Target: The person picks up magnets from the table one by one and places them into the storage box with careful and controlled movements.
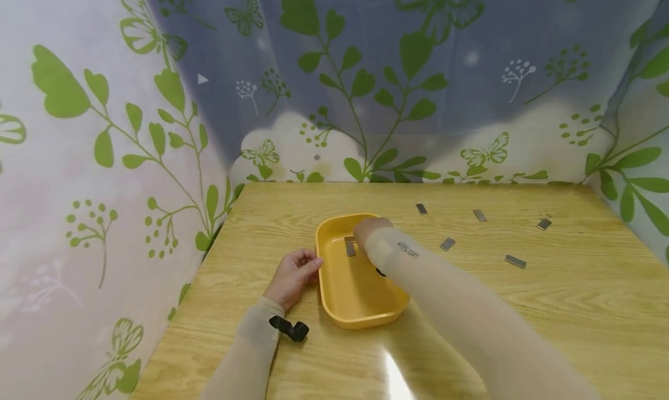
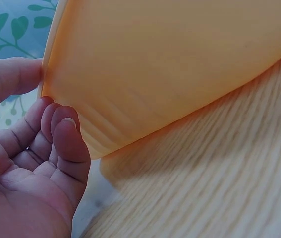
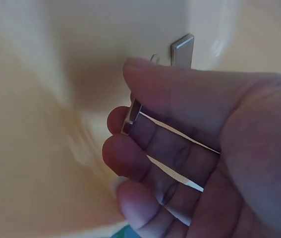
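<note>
A yellow plastic bin (image 1: 360, 319) stands on the wooden table. At its left side is my left hand (image 1: 294, 277); in the left wrist view the thumb meets the rim and the curled fingers (image 2: 71, 136) lie against the outer wall. My right hand (image 1: 372, 230) reaches into the far end of the bin. Between thumb and fingers it pinches a small flat metal bar (image 3: 132, 116), partly covered by the thumb. On the bin floor beside this hand lies another metal bar (image 1: 350, 249), with a further metal piece (image 1: 349, 238) touching or close behind it.
Several more metal bars lie scattered on the table to the right of the bin, among them a near one (image 1: 515, 261) and a far one (image 1: 421, 209). Patterned cloth (image 1: 360, 98) hangs behind the table and on both sides.
</note>
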Action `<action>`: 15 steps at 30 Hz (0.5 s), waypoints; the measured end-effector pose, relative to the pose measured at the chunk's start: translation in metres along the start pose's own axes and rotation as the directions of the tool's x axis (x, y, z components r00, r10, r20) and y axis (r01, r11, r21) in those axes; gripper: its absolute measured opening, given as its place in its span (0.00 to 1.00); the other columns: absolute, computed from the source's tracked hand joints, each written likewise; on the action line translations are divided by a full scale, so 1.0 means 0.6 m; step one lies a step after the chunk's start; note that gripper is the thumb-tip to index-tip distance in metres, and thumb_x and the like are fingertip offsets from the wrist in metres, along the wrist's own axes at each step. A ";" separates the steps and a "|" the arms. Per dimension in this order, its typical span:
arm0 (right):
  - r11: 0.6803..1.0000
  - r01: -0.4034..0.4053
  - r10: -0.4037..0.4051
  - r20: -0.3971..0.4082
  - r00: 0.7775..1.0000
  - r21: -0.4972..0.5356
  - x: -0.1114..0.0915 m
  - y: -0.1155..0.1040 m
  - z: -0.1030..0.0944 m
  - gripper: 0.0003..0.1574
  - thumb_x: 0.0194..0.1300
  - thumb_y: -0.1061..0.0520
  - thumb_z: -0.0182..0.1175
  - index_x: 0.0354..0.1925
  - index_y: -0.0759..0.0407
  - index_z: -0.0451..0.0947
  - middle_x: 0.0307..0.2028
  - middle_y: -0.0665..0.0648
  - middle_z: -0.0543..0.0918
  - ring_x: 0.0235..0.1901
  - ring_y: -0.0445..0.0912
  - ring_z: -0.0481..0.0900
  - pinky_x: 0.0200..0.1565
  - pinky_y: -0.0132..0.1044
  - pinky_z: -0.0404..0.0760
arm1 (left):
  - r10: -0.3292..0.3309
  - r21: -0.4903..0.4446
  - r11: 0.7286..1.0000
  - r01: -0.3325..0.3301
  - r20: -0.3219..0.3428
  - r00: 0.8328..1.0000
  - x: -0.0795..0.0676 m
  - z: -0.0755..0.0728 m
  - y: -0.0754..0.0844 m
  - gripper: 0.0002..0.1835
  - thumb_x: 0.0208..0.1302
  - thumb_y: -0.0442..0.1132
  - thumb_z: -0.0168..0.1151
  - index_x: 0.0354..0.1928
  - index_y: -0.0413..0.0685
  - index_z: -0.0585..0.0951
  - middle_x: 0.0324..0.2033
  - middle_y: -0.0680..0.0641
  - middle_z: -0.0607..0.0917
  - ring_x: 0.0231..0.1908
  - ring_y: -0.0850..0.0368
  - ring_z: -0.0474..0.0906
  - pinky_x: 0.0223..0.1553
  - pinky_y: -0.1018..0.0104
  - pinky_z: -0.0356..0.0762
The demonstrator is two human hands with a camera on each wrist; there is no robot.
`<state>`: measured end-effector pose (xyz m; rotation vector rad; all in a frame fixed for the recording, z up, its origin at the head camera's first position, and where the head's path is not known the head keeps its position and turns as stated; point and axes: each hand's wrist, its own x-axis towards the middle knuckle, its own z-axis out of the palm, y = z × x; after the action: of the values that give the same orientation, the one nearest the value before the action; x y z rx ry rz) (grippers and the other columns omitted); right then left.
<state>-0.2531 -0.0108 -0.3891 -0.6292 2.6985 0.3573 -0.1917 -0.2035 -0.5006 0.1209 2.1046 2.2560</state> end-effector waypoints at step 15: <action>0.998 0.019 -0.017 -0.029 0.999 0.065 0.043 0.003 0.021 0.08 0.67 0.63 0.58 0.42 0.58 0.82 0.44 0.56 0.83 0.41 0.48 0.80 0.42 0.41 0.79 | -0.002 -0.007 1.000 0.002 0.002 1.000 -0.001 -0.001 0.004 0.09 0.63 0.36 0.64 0.38 0.37 0.76 0.29 0.46 0.77 0.29 0.56 0.73 0.31 0.68 0.74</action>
<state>-0.2723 -0.0150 -0.4104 -0.6445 2.7179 0.2568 -0.1914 -0.2046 -0.4983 0.1207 2.0945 2.2605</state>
